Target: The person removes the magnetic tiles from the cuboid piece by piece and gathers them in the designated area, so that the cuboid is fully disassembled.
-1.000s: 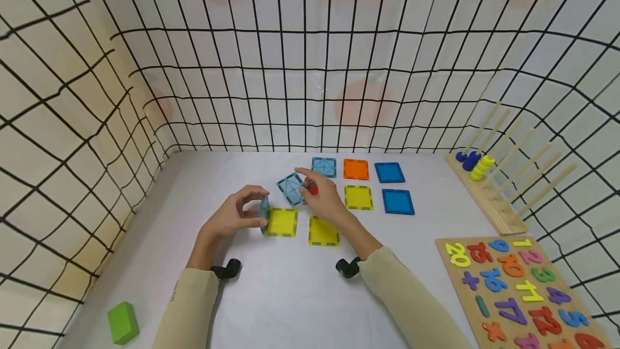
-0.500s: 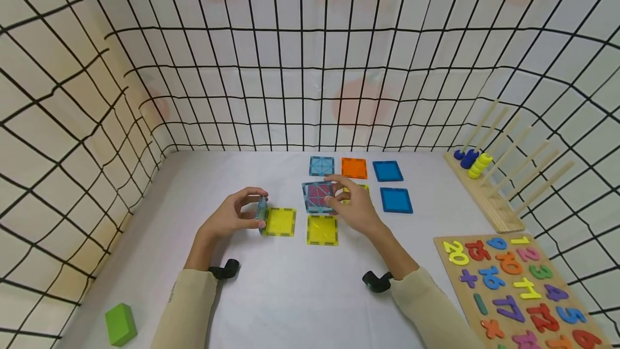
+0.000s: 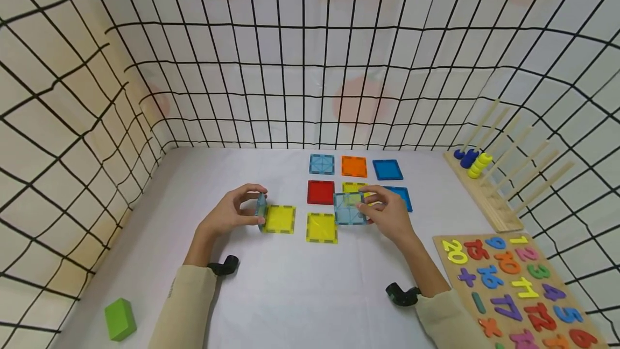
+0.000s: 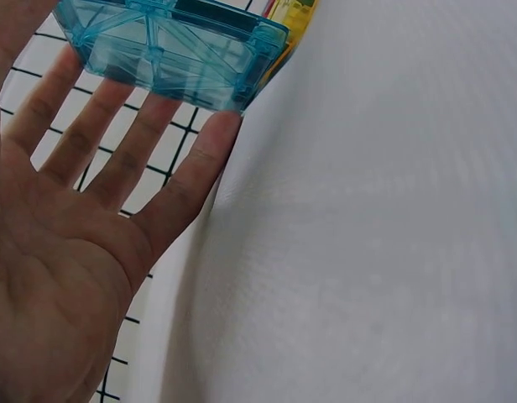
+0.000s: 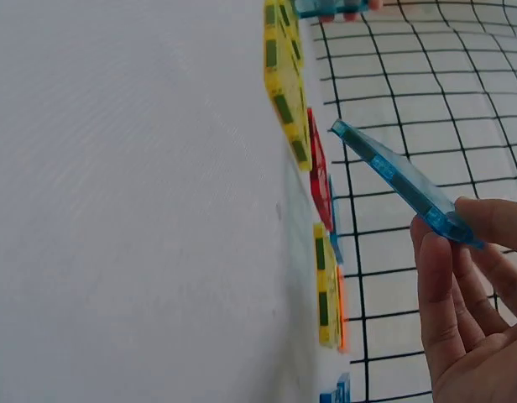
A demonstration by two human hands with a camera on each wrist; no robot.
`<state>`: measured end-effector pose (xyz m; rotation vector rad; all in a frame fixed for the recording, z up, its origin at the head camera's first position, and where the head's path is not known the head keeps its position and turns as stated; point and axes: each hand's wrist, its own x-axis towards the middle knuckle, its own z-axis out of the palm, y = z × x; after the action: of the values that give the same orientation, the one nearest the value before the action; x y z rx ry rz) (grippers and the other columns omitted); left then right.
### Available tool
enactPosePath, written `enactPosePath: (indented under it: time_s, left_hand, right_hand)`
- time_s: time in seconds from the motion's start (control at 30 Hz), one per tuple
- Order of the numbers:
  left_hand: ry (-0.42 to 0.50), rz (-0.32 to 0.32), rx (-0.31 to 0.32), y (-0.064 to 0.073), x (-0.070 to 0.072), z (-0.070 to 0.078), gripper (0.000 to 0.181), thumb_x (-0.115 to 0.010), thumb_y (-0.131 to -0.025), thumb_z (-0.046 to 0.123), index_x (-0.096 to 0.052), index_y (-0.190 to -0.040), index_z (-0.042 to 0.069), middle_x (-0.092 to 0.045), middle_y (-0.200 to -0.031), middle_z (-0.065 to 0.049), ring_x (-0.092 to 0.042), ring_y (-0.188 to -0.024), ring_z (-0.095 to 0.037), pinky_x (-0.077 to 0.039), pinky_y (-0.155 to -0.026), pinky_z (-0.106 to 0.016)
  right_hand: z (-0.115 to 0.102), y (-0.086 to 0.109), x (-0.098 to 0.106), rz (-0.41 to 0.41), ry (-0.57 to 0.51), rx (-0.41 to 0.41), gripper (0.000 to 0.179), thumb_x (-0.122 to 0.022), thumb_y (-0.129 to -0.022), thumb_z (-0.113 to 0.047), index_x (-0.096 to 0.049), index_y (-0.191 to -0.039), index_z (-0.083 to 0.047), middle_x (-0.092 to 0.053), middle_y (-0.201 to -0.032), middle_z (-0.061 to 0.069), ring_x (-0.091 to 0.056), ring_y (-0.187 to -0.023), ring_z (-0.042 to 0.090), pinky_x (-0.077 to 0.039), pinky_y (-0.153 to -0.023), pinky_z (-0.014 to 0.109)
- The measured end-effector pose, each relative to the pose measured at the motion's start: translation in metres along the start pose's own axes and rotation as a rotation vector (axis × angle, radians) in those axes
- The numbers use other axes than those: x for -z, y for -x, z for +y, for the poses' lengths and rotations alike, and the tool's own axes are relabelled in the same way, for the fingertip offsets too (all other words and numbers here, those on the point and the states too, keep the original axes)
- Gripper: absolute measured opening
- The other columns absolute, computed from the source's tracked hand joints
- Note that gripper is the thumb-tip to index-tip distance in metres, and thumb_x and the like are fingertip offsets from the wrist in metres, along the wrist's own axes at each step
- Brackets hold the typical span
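My left hand (image 3: 225, 214) holds a light blue clear magnetic tile (image 3: 261, 212) on edge at the left side of a flat yellow tile (image 3: 281, 219). In the left wrist view its fingertips meet the lower edge of that tile (image 4: 179, 52). Between thumb and fingers, my right hand (image 3: 391, 215) pinches a second light blue tile (image 3: 346, 215) by its right edge. The right wrist view shows this tile (image 5: 401, 180) tilted and raised off the table. Through it, part of a yellow tile (image 3: 353, 185) shows. Another yellow tile (image 3: 322, 228) lies just left of it.
Behind lie flat red (image 3: 320, 193), light blue (image 3: 322, 164), orange (image 3: 354, 166) and dark blue (image 3: 387, 169) tiles. A wooden peg stand (image 3: 489, 198) and number board (image 3: 508, 284) occupy the right. A green block (image 3: 120, 319) sits front left. Black wire grid (image 3: 305, 69) surrounds the table.
My right hand has carried its light blue tile rightward, from near the left hand, across the red tile to the front of the back yellow one. The left hand stays in place.
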<state>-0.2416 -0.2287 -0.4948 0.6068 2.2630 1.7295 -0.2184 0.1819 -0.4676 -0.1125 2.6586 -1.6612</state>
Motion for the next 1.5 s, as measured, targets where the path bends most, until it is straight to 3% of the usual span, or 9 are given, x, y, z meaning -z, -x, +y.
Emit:
enactPosePath:
  time_s: [0.63,0.97,1.2,1.3,1.5]
  left_hand:
    - [0.006,0.005,-0.006,0.003,-0.001,-0.004,0.073,-0.086,-0.082,0.008,-0.049,-0.145,0.003,-0.049,-0.152,-0.019,-0.042,-0.145,-0.039,-0.046,-0.113,-0.058]
    - [0.000,0.002,-0.024,0.001,0.000,-0.003,0.073,-0.085,-0.083,0.006,-0.049,-0.145,0.003,-0.049,-0.152,-0.021,-0.042,-0.144,-0.040,-0.045,-0.113,-0.060]
    - [-0.004,0.000,-0.017,0.000,0.000,-0.003,0.072,-0.086,-0.083,0.007,-0.049,-0.145,0.003,-0.049,-0.152,-0.019,-0.042,-0.145,-0.039,-0.044,-0.113,-0.061]
    - [-0.001,0.001,-0.024,0.001,0.001,-0.004,0.072,-0.086,-0.083,0.007,-0.049,-0.145,0.002,-0.049,-0.152,-0.020,-0.042,-0.144,-0.040,-0.045,-0.113,-0.061]
    - [0.009,0.027,-0.018,0.001,0.001,-0.003,0.072,-0.088,-0.081,0.007,-0.052,-0.143,0.003,-0.052,-0.150,-0.020,-0.047,-0.141,-0.040,-0.048,-0.112,-0.057]
  right_hand:
    - [0.030,0.010,0.018,-0.068,0.081,-0.221,0.044,-0.075,-0.095,-0.025,-0.066,-0.133,-0.007,-0.067,-0.104,0.013,-0.066,-0.063,0.020,-0.058,-0.063,0.024]
    - [0.034,0.012,0.014,-0.074,0.228,-0.155,0.039,-0.075,-0.094,-0.021,-0.068,-0.128,-0.001,-0.066,-0.095,0.012,-0.059,-0.053,0.018,-0.052,-0.053,0.022]
    - [0.035,0.013,0.014,-0.085,0.211,-0.159,0.037,-0.074,-0.094,-0.017,-0.066,-0.127,0.000,-0.061,-0.094,0.011,-0.061,-0.055,0.016,-0.053,-0.053,0.022]
    - [0.035,0.012,0.014,-0.068,0.224,-0.164,0.036,-0.074,-0.095,-0.018,-0.067,-0.126,-0.002,-0.061,-0.095,0.012,-0.063,-0.059,0.018,-0.054,-0.056,0.023]
    - [0.028,0.005,0.012,0.009,0.300,-0.133,0.034,-0.073,-0.096,-0.027,-0.070,-0.120,-0.004,-0.063,-0.096,0.011,-0.058,-0.085,0.023,-0.051,-0.069,0.023]
